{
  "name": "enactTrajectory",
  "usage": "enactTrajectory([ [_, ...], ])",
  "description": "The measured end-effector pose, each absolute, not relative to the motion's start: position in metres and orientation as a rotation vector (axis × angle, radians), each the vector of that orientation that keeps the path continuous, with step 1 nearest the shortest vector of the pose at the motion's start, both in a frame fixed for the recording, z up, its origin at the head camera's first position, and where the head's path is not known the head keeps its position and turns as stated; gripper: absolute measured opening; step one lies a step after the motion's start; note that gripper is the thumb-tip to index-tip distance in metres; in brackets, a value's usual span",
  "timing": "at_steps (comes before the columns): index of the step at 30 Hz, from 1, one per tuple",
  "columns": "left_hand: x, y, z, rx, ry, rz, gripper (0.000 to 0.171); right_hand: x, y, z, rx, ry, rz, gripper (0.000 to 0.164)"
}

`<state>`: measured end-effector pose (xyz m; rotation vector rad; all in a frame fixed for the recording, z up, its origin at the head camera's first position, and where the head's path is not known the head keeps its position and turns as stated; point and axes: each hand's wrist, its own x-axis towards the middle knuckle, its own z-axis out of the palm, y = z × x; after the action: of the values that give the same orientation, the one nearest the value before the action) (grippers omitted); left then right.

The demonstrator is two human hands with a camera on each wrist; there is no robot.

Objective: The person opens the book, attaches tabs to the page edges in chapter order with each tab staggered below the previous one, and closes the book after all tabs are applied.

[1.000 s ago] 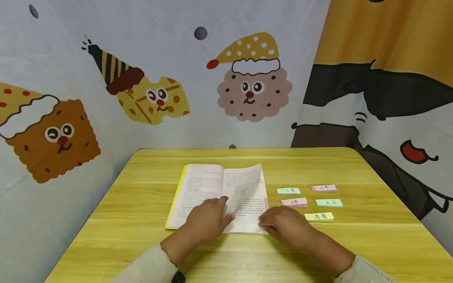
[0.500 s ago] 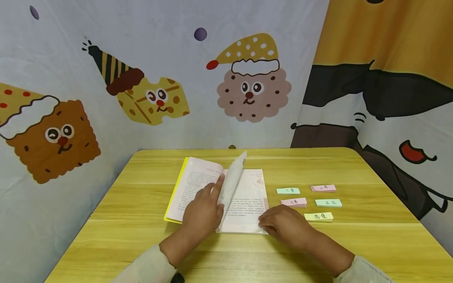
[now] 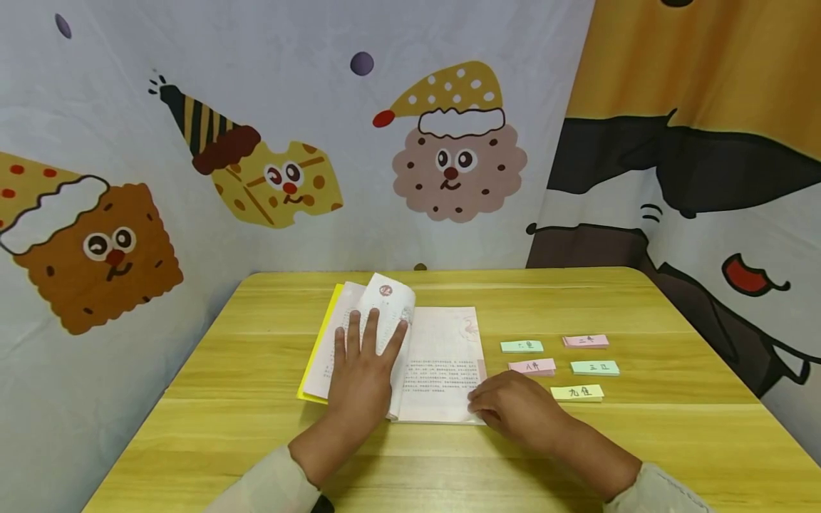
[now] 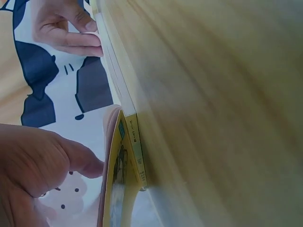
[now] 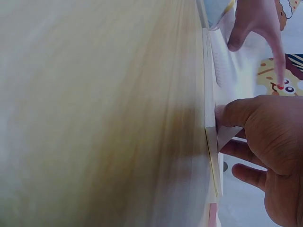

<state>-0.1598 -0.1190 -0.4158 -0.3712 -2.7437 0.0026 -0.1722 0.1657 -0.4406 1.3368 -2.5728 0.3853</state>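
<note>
An open book (image 3: pixel 442 342) with a yellow cover lies on the wooden table, its left side raised a little. My left hand (image 3: pixel 361 374) rests on the left side with fingers spread, pressing a turned page (image 3: pixel 393 296) that curls up near the spine. In the left wrist view the yellow cover (image 4: pixel 118 179) stands tilted off the table. At the lower right corner of the book, my right hand (image 3: pixel 519 410) pinches a page edge between thumb and fingers. A lifted white page corner (image 5: pixel 229 137) shows at those fingers in the right wrist view.
Several small folded paper slips with handwriting lie right of the book: green (image 3: pixel 522 347), pink (image 3: pixel 532 367) and yellow (image 3: pixel 577 393) ones among them. A cloth with cartoon figures (image 3: pixel 458 171) hangs behind and beside the table (image 3: pixel 256 456).
My left hand has swept a page from the right side over to the left and now lies flat on it. The right hand has stayed at the lower right corner.
</note>
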Motion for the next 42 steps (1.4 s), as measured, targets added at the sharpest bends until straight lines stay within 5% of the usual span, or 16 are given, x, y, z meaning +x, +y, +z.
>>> enactTrajectory([
  [16,-0.153,-0.118,-0.425,-0.994,-2.899,0.026,0.042,-0.171,0.165,-0.441,1.307,-2.593,0.403,0.015],
  [36,-0.151,-0.117,-0.422,-0.928,-2.975,-0.094,0.025,-0.171,0.165,-0.442,1.316,-2.582,0.416,0.015],
  [42,-0.153,-0.116,-0.422,-0.905,-3.036,-0.103,0.037,-0.172,0.165,-0.442,1.317,-2.581,0.427,0.014],
])
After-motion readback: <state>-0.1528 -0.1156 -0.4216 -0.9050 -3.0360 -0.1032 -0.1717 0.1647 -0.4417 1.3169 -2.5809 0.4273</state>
